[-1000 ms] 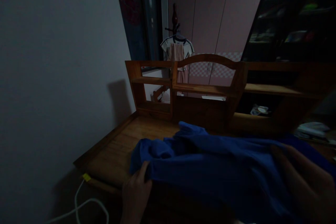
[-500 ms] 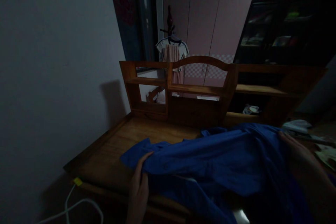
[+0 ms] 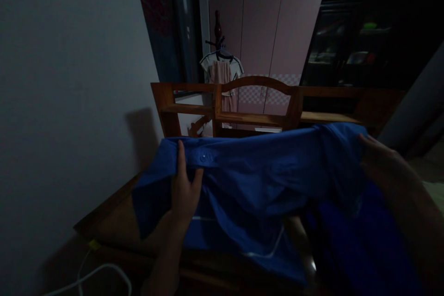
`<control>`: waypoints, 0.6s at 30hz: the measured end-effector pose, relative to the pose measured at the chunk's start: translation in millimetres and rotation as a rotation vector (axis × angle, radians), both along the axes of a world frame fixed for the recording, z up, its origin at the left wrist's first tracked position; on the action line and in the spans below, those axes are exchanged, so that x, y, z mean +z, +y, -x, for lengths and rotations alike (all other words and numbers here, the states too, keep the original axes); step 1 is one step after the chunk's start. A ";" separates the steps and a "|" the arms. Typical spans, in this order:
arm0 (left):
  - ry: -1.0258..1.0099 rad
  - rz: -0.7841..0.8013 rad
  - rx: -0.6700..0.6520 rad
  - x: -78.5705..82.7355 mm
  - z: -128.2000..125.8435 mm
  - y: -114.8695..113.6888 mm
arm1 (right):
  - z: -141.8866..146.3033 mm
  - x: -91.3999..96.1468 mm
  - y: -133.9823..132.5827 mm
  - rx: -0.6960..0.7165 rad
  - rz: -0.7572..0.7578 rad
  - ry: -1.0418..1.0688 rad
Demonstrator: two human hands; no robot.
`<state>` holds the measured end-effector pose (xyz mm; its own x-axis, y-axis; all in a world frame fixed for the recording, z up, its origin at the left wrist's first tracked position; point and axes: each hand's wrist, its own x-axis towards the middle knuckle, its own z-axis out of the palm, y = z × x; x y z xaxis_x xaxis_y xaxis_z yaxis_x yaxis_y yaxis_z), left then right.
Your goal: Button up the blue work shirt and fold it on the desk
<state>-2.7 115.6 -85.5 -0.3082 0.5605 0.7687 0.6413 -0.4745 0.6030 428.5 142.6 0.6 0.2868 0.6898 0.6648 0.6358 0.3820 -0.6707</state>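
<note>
A blue garment point(image 3: 256, 162) is stretched sideways between my hands, with a round button near its left end and thin white lines on the lower, hanging part. My left hand point(image 3: 185, 189) grips it beside the button, forefinger straight along the cloth and thumb below. At the other end, my right hand point(image 3: 378, 152) holds the bunched upper corner; its fingers are partly hidden by the fabric. Loose folds drop below both hands over the wooden surface. A darker, more violet-blue cloth point(image 3: 367, 236) shows beneath my right arm.
Behind the garment stands a wooden shelf frame point(image 3: 256, 81) with a curved top rail. A white wall point(image 3: 76, 78) rises on the left. A white cable point(image 3: 107, 267) lies at lower left. Farther back are clothes on a rack point(image 3: 222, 67) and a pink wardrobe point(image 3: 258, 32).
Both hands have lifted the garment off the wooden surface and pulled it straighter. Its left end now hangs down past my left hand, and the button faces me. The view has shifted slightly.
</note>
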 end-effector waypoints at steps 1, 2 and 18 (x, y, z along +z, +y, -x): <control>0.013 -0.066 0.014 16.7 -1.3 7.5 | 0.2 12.3 1.1 0.088 0.020 0.041; 0.029 -0.131 0.026 33.6 -2.8 14.6 | 0.4 25.2 1.7 0.182 0.028 0.090; 0.128 -0.593 0.129 171.9 -30.2 25.1 | -28.4 129.9 -0.5 0.551 -0.730 0.230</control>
<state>27.6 140.7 86.4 -0.2292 -0.0087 0.9733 0.7656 -0.6192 0.1747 456.9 142.1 130.4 0.2220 0.2024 0.9538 0.1221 0.9647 -0.2332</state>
